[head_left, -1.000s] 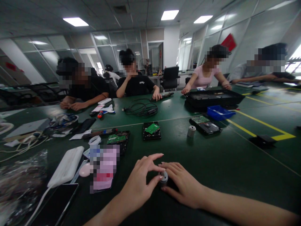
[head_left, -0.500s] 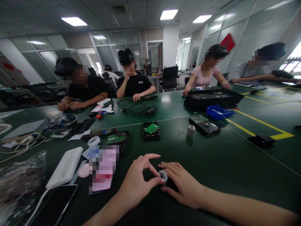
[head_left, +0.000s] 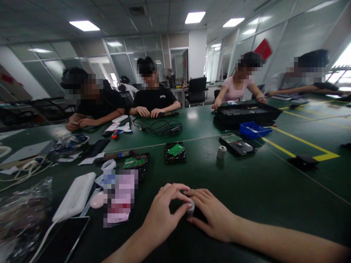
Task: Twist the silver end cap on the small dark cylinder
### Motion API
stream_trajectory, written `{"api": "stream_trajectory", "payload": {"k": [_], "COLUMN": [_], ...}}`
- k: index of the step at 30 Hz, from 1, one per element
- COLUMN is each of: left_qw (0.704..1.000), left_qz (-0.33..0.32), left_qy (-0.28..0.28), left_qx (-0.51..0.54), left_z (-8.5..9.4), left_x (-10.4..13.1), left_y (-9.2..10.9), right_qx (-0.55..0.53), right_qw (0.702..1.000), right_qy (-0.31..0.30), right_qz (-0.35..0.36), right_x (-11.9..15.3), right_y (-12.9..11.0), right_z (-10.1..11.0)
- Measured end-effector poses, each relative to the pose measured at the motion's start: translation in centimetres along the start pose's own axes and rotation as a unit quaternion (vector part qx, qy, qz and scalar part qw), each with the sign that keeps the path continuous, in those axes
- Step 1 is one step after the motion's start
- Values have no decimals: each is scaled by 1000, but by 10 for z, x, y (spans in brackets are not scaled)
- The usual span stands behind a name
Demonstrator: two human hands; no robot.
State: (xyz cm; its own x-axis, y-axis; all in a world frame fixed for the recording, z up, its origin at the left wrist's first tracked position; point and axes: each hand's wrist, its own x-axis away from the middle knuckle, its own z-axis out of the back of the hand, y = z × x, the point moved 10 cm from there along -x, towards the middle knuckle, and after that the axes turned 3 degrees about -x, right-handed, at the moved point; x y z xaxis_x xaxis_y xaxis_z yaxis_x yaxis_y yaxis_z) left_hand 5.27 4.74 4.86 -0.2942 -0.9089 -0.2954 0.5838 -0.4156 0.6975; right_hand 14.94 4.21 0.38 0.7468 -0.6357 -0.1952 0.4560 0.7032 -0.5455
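Observation:
Low in the middle of the head view, a small silver metal cylinder [head_left: 190,211], looking like a small motor, stands on the green table between my hands. My right hand [head_left: 212,213] curls around its right side, thumb at the near edge and fingers behind. The thumb and index finger of my left hand [head_left: 167,210] are closed at its top and cover most of the end face. A similar silver cylinder [head_left: 221,152] stands upright farther off to the right. Beyond my hands lies a hard drive [head_left: 179,157] with a green circuit board [head_left: 176,149] on it.
On the left lie a white power bank [head_left: 75,195], a phone [head_left: 63,239], a pink packet [head_left: 123,197] and a crumpled plastic bag [head_left: 26,219]. A second hard drive [head_left: 244,147], a blue tray [head_left: 253,130] and a black tray [head_left: 246,116] lie right. Several people sit opposite.
My left thumb and index finger have come together over the cylinder's top, and the other left fingers now reach the right hand. The person opposite has lowered a hand to the table.

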Motion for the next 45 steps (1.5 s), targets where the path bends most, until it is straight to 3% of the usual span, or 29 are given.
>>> {"api": "stream_trajectory", "payload": {"k": [4, 9, 14, 17, 22, 27, 31, 36, 40, 45], "left_qw": [999, 989, 989, 988, 980, 986, 993, 994, 998, 999], "left_qz": [-1, 50, 126, 134, 108, 110, 63, 4, -3, -19], "left_qy": [32, 128, 81, 70, 89, 90, 102, 54, 23, 27], "left_qx": [33, 45, -5, -23, -142, -83, 20, 95, 64, 33], "left_z": [3, 34, 23, 17, 24, 22, 25, 18, 8, 3], "left_x": [1, -8, -14, -13, -14, -14, -12, -3, 1, 1], "left_y": [-5, -35, -88, -100, -93, -92, -58, -11, -6, -4], "right_qx": [5, 9, 9, 9, 9, 12, 10, 5, 7, 8], "right_qw": [1000, 1000, 1000, 1000, 1000, 1000, 1000, 1000, 1000, 1000], "right_qy": [-2, -6, -10, -8, -7, -8, -6, -3, -1, 1], "right_qz": [-6, -13, -21, -25, -21, -20, -18, -9, -8, -3], "right_x": [0, 0, 0, 0, 1, 0, 0, 1, 1, 1], "right_y": [2, 1, 1, 3, 3, 2, 2, 2, 3, 3], "right_z": [-1, 1, 2, 2, 1, 2, 2, -1, -2, -2]}}
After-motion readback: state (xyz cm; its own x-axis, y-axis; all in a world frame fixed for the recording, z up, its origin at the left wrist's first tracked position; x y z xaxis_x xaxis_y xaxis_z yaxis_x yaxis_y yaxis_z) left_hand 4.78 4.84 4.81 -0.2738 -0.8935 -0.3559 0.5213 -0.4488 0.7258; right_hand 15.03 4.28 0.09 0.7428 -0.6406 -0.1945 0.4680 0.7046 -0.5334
